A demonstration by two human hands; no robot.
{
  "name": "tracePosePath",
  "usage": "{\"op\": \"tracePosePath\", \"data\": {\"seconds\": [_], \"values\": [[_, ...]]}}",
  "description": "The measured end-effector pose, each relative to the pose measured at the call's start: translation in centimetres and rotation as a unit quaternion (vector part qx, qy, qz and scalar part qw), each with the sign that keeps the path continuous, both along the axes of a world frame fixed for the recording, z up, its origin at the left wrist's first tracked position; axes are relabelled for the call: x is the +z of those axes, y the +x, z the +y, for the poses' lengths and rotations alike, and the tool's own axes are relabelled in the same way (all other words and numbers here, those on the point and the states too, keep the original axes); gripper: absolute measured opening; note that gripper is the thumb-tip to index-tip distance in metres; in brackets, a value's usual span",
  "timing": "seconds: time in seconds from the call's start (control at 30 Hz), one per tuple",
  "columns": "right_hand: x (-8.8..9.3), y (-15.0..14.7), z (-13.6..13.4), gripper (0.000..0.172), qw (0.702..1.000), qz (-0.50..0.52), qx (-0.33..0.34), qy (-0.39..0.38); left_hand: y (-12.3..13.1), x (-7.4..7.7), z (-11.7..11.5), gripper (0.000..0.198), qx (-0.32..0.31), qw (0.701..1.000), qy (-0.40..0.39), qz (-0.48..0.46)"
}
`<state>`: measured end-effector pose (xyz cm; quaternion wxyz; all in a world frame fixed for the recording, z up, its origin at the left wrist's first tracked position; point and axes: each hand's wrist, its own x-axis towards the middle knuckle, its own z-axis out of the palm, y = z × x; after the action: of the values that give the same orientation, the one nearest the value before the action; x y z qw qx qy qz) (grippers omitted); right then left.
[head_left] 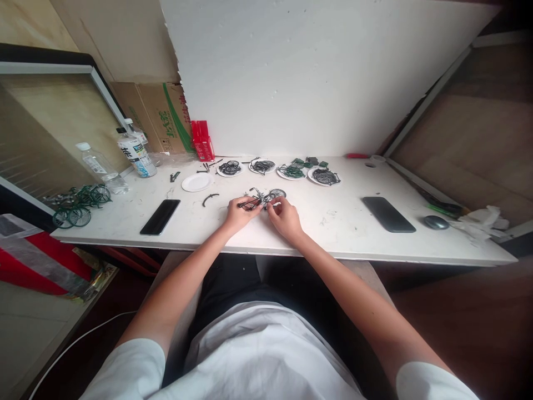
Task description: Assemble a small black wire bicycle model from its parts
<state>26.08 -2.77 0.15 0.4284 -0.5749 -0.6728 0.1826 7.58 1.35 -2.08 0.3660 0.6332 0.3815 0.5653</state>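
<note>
Above the front part of the white table, a small black model bicycle [276, 194] sits between my two hands. My left hand [241, 214] closes on its left end, with dark frame parts showing past the fingers. At its right end, my right hand [285, 218] pinches low near the wheel. My fingers hide the lower middle of the model. A curved black part [210, 198] lies on the table left of my left hand. Beyond my hands, white plates hold dark wheels [229, 168], black parts [262, 165], green parts [291, 171] and black frames [327, 176].
Finished-looking green model bicycles [79, 206] stand at the far left, near plastic bottles [139, 155]. A phone [160, 217] lies left of my arms. A bare white plate [197, 183], a red box [202, 141], a dark flat slab [388, 214] and a mouse [436, 222] are also on the table.
</note>
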Motion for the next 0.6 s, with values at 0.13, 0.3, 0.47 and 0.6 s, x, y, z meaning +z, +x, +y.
{"op": "tracePosePath", "data": {"seconds": [0.13,0.3,0.47,0.6], "values": [[-0.14,0.06,0.1,0.028,1.0,-0.001,0.011,0.0,0.07,-0.11,0.02,0.037,-0.002,1.0,-0.002,-0.007],[0.07,0.07,0.04,0.045,1.0,0.0,0.025,-0.011,0.05,-0.06,0.0,0.035,0.007,1.0,0.003,0.002],[0.23,0.01,-0.09,0.029,1.0,-0.013,0.005,-0.015,0.02,0.11,-0.08,0.036,0.0,1.0,-0.001,0.001],[0.01,0.08,0.01,0.031,1.0,-0.014,0.015,-0.004,0.04,0.08,-0.11,0.037,0.004,1.0,-0.003,-0.001]]}}
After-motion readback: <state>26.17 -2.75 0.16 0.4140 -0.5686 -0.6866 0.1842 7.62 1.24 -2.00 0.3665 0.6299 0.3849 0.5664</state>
